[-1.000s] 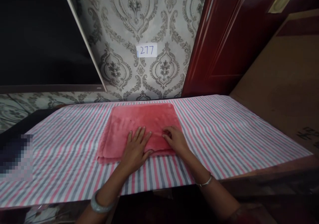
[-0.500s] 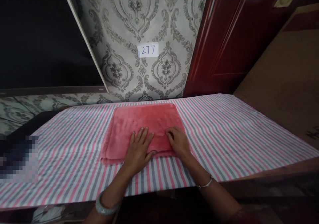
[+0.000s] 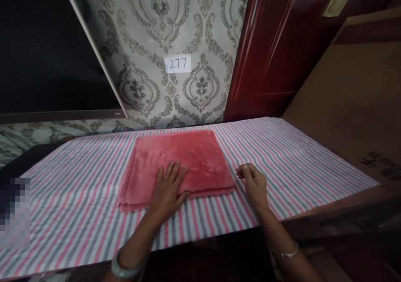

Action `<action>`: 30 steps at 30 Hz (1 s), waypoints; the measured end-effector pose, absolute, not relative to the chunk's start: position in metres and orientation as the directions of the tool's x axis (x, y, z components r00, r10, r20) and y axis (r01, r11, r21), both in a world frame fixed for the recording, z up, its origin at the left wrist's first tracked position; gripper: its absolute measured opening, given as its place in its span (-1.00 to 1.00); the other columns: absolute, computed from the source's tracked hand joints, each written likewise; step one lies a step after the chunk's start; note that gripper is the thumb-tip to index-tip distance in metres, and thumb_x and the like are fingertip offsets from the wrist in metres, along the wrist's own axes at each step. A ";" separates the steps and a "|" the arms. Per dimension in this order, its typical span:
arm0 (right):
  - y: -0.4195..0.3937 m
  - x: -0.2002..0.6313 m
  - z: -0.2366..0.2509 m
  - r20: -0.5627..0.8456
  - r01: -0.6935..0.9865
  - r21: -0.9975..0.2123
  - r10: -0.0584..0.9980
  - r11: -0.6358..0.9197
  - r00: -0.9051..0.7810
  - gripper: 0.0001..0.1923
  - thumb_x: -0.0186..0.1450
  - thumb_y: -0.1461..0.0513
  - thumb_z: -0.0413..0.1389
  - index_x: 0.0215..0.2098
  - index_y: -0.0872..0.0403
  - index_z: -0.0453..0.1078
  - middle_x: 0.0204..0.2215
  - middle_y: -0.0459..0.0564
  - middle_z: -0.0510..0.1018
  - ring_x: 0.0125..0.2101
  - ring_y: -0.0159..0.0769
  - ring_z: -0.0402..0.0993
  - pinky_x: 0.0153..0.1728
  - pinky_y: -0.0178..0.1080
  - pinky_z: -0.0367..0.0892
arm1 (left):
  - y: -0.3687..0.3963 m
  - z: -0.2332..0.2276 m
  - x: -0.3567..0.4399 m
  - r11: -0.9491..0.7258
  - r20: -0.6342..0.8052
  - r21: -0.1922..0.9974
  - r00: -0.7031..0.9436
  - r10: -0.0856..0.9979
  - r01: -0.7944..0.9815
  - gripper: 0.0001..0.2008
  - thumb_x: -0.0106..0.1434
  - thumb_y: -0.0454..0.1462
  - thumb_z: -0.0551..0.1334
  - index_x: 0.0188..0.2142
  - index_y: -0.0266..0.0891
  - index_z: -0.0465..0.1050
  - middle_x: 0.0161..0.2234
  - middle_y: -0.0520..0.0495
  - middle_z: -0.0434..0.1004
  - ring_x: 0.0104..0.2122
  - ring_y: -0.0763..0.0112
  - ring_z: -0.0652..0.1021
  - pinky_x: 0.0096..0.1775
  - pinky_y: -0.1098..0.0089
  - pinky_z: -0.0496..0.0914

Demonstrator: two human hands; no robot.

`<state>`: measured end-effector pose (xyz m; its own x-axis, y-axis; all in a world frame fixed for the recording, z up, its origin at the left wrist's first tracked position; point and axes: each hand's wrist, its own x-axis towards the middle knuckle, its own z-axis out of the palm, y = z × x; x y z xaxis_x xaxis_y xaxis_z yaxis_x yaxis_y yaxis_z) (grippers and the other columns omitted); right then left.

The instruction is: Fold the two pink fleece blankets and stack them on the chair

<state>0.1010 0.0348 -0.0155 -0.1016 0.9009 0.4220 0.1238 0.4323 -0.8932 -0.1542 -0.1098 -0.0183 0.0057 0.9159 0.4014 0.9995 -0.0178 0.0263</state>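
A folded pink plush blanket lies flat in the middle of the table, its layered edges showing at the left and front. My left hand rests on its front part, palm down, with the fingers spread and the thumb by the near edge. Off the blanket's right side, my right hand hovers over the striped cloth. Its fingers are curled in and the thumb meets the fingertips. Anything between them is too small or hidden to make out.
Behind the table is a patterned wall with a paper label reading 277. A large dark screen hangs at the upper left. On the right stand a dark red door and a big cardboard box. The table's front edge runs below my hands.
My right hand has moved off the blanket to the right, its fingers still curled. My left hand stays on the blanket. The whole view has shifted slightly.
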 end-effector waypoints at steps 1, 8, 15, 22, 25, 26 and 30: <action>0.034 0.104 -0.017 0.453 0.170 -0.867 0.883 0.469 -0.123 -0.62 0.39 -0.06 0.00 -0.30 0.04 0.43 -0.37 0.00 0.53 -0.34 -0.24 0.48 -0.33 -0.23 0.42 | -0.110 -0.018 -0.155 -0.022 0.403 0.020 0.012 0.915 1.000 -0.26 0.32 -0.09 0.21 0.41 -0.13 -0.01 0.41 -0.26 0.02 0.38 -0.04 0.08 0.28 -0.21 0.02; 0.018 0.098 -0.032 0.519 0.352 -0.384 0.514 0.854 -0.682 -0.39 0.38 0.05 0.09 0.35 -0.02 0.17 0.37 0.14 0.15 0.36 0.00 0.00 0.27 0.15 0.12 | -0.110 -0.013 -0.151 -0.058 0.367 -0.037 0.067 0.928 0.998 -0.23 0.26 -0.12 0.29 0.39 -0.13 0.06 0.40 -0.27 0.06 0.39 -0.10 0.05 0.28 -0.24 0.01; 0.021 0.101 -0.052 0.462 0.350 -0.350 0.485 0.869 -0.742 -0.31 0.39 0.27 0.03 0.44 -0.11 -0.02 0.38 0.04 0.14 0.40 -0.07 -0.10 0.28 0.16 0.13 | -0.157 -0.018 -0.178 0.006 0.375 -0.102 0.033 0.926 0.995 -0.36 0.34 -0.24 0.14 0.39 -0.04 0.06 0.37 -0.19 0.16 0.35 0.01 0.18 0.30 -0.23 -0.07; 0.020 0.102 -0.053 0.521 0.247 -0.531 0.542 0.811 -0.659 -0.49 0.42 0.08 0.04 0.32 -0.07 0.25 0.33 0.07 0.24 0.35 -0.05 0.06 0.28 0.14 0.14 | -0.218 -0.023 -0.217 0.250 0.482 0.273 -0.357 0.800 0.929 -0.42 0.36 -0.07 0.10 0.35 -0.02 0.17 0.41 -0.14 0.04 0.38 0.00 0.11 0.31 -0.21 -0.03; 0.024 0.103 -0.052 0.504 0.246 -0.730 0.745 0.637 -0.437 -0.56 0.44 0.03 -0.02 0.19 -0.01 0.39 0.21 0.12 0.42 0.23 -0.07 0.30 0.22 0.09 0.26 | -0.222 -0.014 -0.224 0.342 0.323 0.675 -0.679 0.659 0.654 -0.42 0.34 0.04 0.10 0.28 -0.08 0.30 0.38 -0.15 0.14 0.34 0.06 0.22 0.29 -0.05 0.17; 0.027 0.103 -0.052 0.456 0.244 -0.796 0.813 0.554 -0.361 -0.55 0.43 0.01 -0.04 0.16 0.01 0.40 0.16 0.14 0.46 0.18 -0.07 0.37 0.18 0.08 0.30 | -0.221 -0.010 -0.227 0.360 0.224 0.770 -0.752 0.620 0.526 -0.40 0.33 0.07 0.10 0.27 -0.11 0.32 0.34 -0.17 0.24 0.31 0.07 0.28 0.27 -0.01 0.22; 0.046 0.104 -0.056 0.200 0.171 -0.950 0.932 0.260 -0.303 -0.48 0.37 -0.07 -0.01 0.12 0.04 0.42 -0.01 0.15 0.59 -0.01 -0.03 0.53 0.01 0.06 0.46 | -0.206 0.007 -0.249 0.360 0.016 0.893 -0.817 0.576 0.272 -0.39 0.30 0.10 0.12 0.15 -0.25 0.45 0.15 -0.26 0.50 0.12 0.04 0.52 0.09 0.07 0.45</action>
<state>0.1035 0.0456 -0.0559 -0.3028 0.9318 0.2000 0.1714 0.2597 -0.9504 -0.2491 -0.2064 0.0072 -0.8174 0.5758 0.0165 0.2715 0.3599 0.8926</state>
